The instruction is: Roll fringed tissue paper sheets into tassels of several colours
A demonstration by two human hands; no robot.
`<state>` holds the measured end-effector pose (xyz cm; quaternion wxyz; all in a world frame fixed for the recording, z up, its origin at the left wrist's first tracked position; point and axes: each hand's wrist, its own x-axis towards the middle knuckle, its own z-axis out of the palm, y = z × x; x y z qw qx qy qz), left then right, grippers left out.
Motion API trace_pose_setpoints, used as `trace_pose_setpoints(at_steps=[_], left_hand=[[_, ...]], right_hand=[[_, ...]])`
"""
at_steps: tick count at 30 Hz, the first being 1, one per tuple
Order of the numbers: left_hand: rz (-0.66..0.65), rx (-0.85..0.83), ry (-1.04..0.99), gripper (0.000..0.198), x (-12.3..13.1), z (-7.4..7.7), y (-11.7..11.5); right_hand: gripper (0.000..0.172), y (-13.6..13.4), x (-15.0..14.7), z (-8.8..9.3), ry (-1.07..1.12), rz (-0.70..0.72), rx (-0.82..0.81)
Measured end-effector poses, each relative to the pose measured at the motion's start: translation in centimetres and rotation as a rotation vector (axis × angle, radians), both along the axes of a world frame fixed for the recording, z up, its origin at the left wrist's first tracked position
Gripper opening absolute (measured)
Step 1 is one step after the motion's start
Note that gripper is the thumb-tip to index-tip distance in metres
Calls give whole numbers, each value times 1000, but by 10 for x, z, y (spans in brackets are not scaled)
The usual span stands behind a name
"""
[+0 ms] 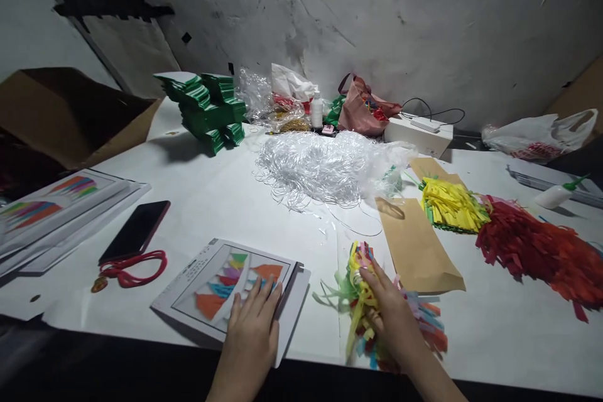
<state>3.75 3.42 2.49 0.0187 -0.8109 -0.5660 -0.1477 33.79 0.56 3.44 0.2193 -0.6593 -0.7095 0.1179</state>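
Note:
My left hand [252, 330] lies flat, fingers stretched out, on a folded printed sheet [221, 286] with a picture of colourful tassel garlands. White paper shows under the sheet's right edge. Closer to the right, my right hand [391, 311] is closed around a bunch of multicoloured tissue paper tassels [358, 295] near the table's front edge. Yellow, green, blue, orange and pink strips fan out on both sides of that hand, and its palm side is hidden. A brown paper envelope [419, 248] lies just beyond the tassels.
A heap of clear string [320, 166] sits mid-table, with stacked green cut-outs [207, 107] behind left. Yellow tassels [452, 204], red tassels [537, 248] and a glue bottle [556, 196] are at right. A phone [134, 231], red cord [134, 270] and more printed sheets [61, 213] lie left.

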Motion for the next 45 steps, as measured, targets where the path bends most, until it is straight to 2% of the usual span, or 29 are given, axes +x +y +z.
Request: trace_pose_setpoints(at_steps=[3,6,9,11,14,17,23,26,29,31,32,34,35,38,39,42,45], left_hand=[[-43,92,-97,48,-2,11,1],[-96,130,-155,44,6,32,0],[-137,89,-239,47,12,54,-2],[-125,99,-290,48,13,63,-3],[-78,179,-347,41,15,68,-5],[-81,226,-364,38,18,67,-4],[-172,273,-330,37,32,61,0],[-198,281,-336,39,39,57,-3],[-243,291,-354,40,46,52,-9],[-288,295,-363,39,49,49,-10],[-305,295,-367,39,50,48,-10],[-316,311,-379,39,49,46,-9],[-310,324,-385,39,48,46,-8],[-288,354,-407,37,45,45,-6],[-290,353,-414,38,45,44,-6],[-311,328,-446,42,48,43,-6],[-330,273,-483,41,52,40,-7]], right_hand=[[78,-11,11,23,153,158,239],[73,-12,-8,51,166,488,445],[40,-4,-32,64,46,769,491],[24,2,-36,64,-55,847,455],[20,8,-26,60,-172,887,339],[22,9,-18,66,-214,950,236],[28,16,-18,95,-167,1070,70],[37,22,-22,101,-175,1038,-9],[30,23,-39,97,-318,889,35],[25,20,-55,87,-422,825,191],[25,18,-61,80,-460,841,288],[25,13,-68,63,-470,823,464],[25,11,-68,55,-453,764,516],[20,3,-57,35,-408,532,529],[16,0,-53,31,-401,522,517],[9,-3,-41,26,-396,714,478],[14,7,-33,27,-392,855,473]])
